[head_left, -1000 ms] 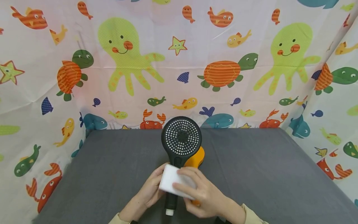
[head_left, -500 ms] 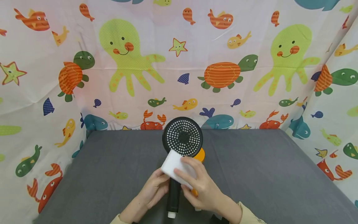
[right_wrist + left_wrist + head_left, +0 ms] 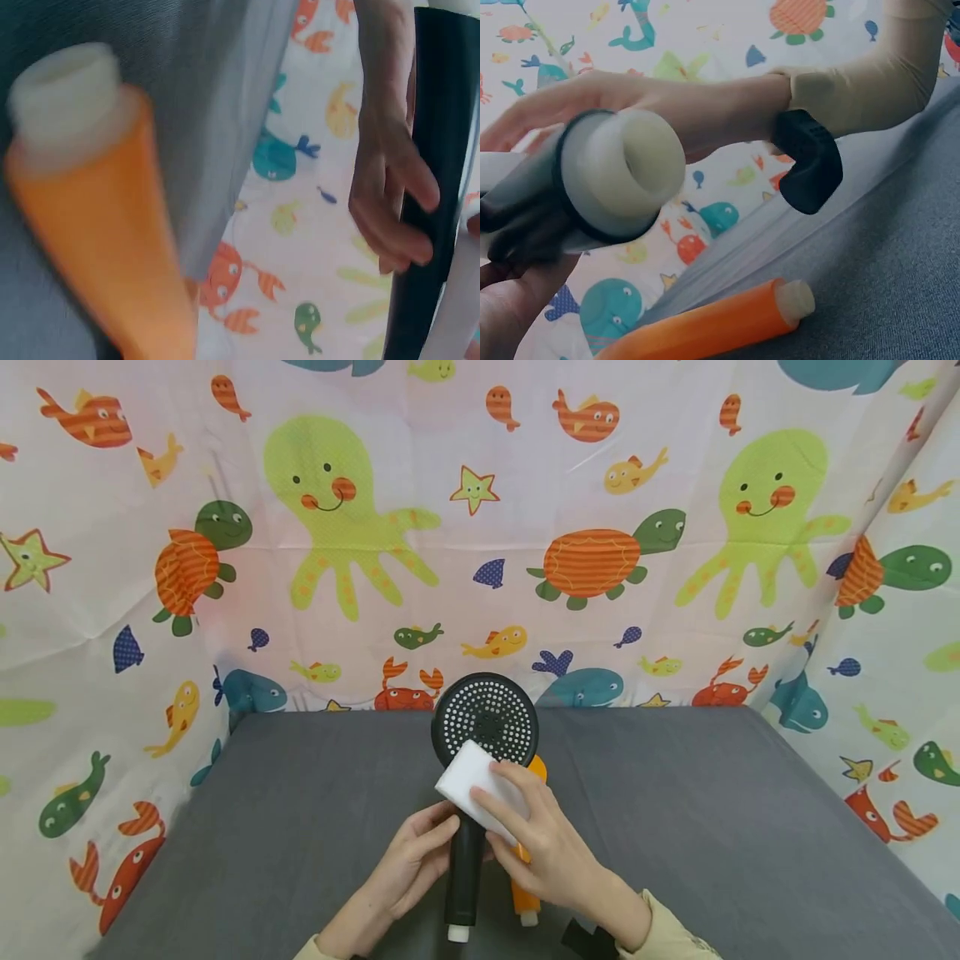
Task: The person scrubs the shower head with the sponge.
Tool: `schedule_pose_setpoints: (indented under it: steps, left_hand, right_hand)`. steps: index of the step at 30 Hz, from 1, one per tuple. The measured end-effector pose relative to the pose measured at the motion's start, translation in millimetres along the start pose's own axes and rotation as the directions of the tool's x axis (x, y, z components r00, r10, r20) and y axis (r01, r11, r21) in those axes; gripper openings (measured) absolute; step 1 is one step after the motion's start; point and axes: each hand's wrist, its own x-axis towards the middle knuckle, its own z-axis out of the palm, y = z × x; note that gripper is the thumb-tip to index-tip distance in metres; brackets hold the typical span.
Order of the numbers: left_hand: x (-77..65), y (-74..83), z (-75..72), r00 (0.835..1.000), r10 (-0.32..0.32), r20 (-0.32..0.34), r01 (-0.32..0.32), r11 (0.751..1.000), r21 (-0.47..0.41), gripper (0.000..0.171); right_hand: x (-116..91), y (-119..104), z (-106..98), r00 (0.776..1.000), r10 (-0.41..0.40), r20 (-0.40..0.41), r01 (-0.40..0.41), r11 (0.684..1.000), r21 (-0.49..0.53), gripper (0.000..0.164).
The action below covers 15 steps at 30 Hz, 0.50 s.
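Observation:
A black shower head (image 3: 487, 710) with a round, dotted spray face is held up in front of me, its white threaded end (image 3: 649, 154) pointing toward my body. My left hand (image 3: 412, 864) grips its handle (image 3: 439, 112) from the left, thumb on the front. My right hand (image 3: 551, 843) pinches a white block-shaped sponge (image 3: 468, 781) and holds it over the neck, overlapping the lower rim of the spray face in the head view. The sponge hides the neck. In the right wrist view, the sponge (image 3: 456, 300) lies along the black handle.
An orange shower head (image 3: 527, 897) lies on the grey cloth-covered table (image 3: 322, 793) behind my right hand, partly hidden; its handle (image 3: 712, 326) ends in a white threaded piece. A curtain (image 3: 480, 585) printed with sea animals rises behind the table and along both sides.
The sponge in my right hand has moved up the black shower head from the handle to the neck and spray face. My left hand keeps its hold, nearly in place.

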Motion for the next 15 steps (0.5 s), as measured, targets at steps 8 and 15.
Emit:
schedule_pose_setpoints:
  steps: [8, 15]
  left_hand:
    - [-3.4, 0.3, -3.0, 0.993, 0.085, 0.078, -0.08, 0.995, -0.062, 0.032]
    - [-3.2, 1.4, -0.9, 0.997, 0.07, 0.037, -0.069, 0.997, -0.041, 0.035]
  right_hand:
    - [-10, -24, -1, 0.95, -0.265, 0.166, 0.24, 0.958, 0.157, 0.041]
    - [-11, -14, 4, 0.942, -0.314, 0.119, 0.295, 0.943, 0.155, 0.036]
